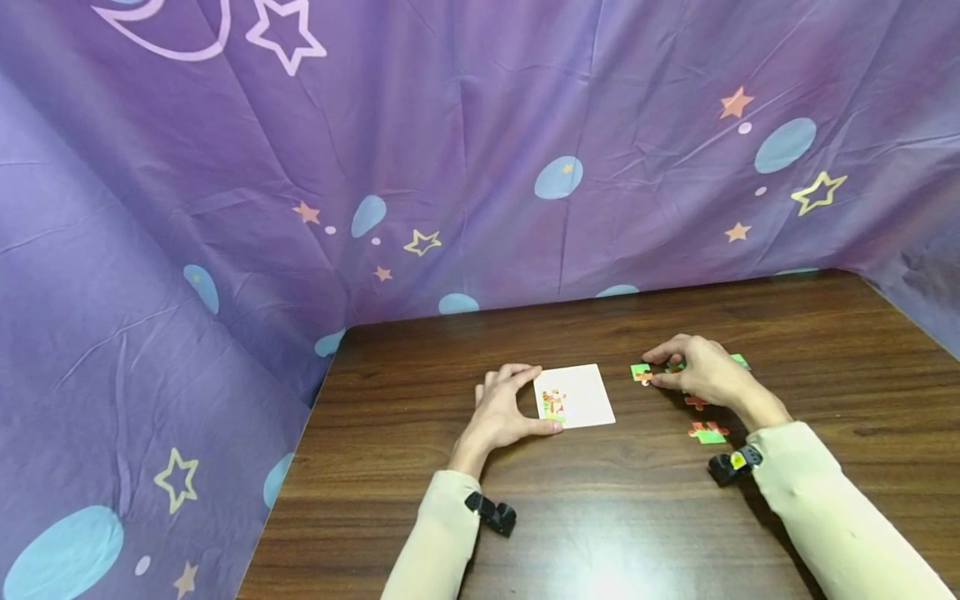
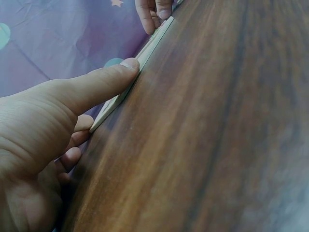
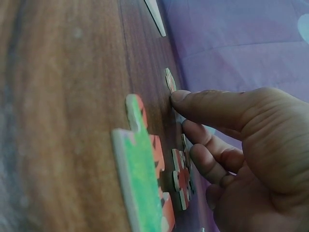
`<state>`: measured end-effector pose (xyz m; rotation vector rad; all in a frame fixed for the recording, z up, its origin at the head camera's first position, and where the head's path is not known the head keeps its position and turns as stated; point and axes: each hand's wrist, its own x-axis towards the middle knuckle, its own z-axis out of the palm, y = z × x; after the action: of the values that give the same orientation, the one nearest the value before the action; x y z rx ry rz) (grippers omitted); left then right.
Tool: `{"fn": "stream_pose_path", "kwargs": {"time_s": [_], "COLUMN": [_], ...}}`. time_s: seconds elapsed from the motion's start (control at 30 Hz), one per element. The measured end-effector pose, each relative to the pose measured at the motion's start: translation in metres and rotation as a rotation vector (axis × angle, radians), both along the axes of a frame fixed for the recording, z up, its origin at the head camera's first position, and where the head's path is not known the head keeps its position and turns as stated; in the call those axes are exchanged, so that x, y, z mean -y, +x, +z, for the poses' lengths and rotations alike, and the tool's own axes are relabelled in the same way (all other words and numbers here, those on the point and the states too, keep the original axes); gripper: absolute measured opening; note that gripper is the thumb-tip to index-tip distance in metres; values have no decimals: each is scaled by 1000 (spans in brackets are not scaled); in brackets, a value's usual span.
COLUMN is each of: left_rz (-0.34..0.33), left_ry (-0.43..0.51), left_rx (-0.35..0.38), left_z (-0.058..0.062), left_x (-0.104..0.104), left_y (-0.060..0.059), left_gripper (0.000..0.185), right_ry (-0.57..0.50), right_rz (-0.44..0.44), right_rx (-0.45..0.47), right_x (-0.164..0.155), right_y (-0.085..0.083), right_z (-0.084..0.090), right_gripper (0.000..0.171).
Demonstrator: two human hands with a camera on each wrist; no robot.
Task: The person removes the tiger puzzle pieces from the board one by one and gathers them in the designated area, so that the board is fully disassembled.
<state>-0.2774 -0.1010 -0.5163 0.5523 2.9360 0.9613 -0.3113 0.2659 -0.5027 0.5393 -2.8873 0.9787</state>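
Note:
My left hand [image 1: 517, 404] holds the left edge of a white puzzle board [image 1: 581, 392], thumb on the near corner and fingers curled over the far corner. One orange-and-green piece [image 1: 553, 405] lies on the board's left part. In the left wrist view the thumb [image 2: 120, 70] presses against the board's thin edge [image 2: 145, 53]. My right hand [image 1: 654, 370] pinches a small green-and-orange puzzle piece [image 1: 641, 374] flat on the table, just right of the board. In the right wrist view the thumb [image 3: 193, 101] touches that piece [image 3: 169, 79].
Loose pieces lie on the dark wooden table [image 1: 600, 517] near the right hand: one under the wrist [image 1: 696, 402], one nearer me [image 1: 708, 432], one behind the hand [image 1: 741, 361]. A purple star-printed cloth [image 1: 450, 167] walls in the back and left sides.

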Motion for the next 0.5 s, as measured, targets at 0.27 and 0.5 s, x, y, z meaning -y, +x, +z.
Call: {"fn": "stream_pose_path", "kwargs": {"time_s": [0.27, 0.5], "left_rz": [5, -3], "left_ry": [-10, 11], "left_rx": [0, -4], "left_z": [-1, -1], "left_x": [1, 1], "left_y": [-1, -1], "left_gripper": [105, 105], "right_ry": [-12, -123], "right_rz": [1, -41], "right_rx": [-15, -66], "right_x": [1, 4], "right_y": [0, 5], "right_z": [1, 13], "right_gripper": [44, 35]}}
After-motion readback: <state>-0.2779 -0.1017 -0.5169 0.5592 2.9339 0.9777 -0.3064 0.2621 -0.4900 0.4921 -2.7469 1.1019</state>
